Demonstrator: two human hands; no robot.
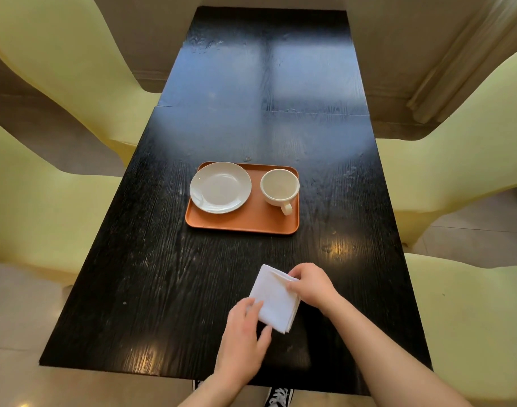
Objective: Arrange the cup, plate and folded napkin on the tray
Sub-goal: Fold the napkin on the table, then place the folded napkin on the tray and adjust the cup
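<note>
An orange rectangular tray [245, 221] sits near the middle of the long black wood-grain counter [151, 274]. Two things are in it. A white plate [220, 188] fills the left half, lying flat and holding nothing, its rim reaching slightly past the tray's far-left corner. A white cup [279, 187] stands upright in the right half, just beside the plate but apart from it, with its handle pointing toward the near edge of the tray. The cup's inside looks pale and bare. The near strip of the tray floor is uncovered.

The folded white napkin [273, 299] is not on the tray; it is well apart from it, toward the near end of the counter, turned at an angle, with stacked layers showing along its right edge. Both hands are on it. The left hand [242, 339] has its grip closed on the napkin's near-left corner, fingertips on top of the cloth and thumb by its lower edge. The right hand [311, 284] pinches the far-right corner, its grip closed around the folded layers there. Whether the napkin rests on the counter or is lifted just clear of it cannot be told.

Pale yellow chairs [57, 54] flank the counter on both sides, and a black-and-white laced shoe [279, 396] shows below the near edge
</note>
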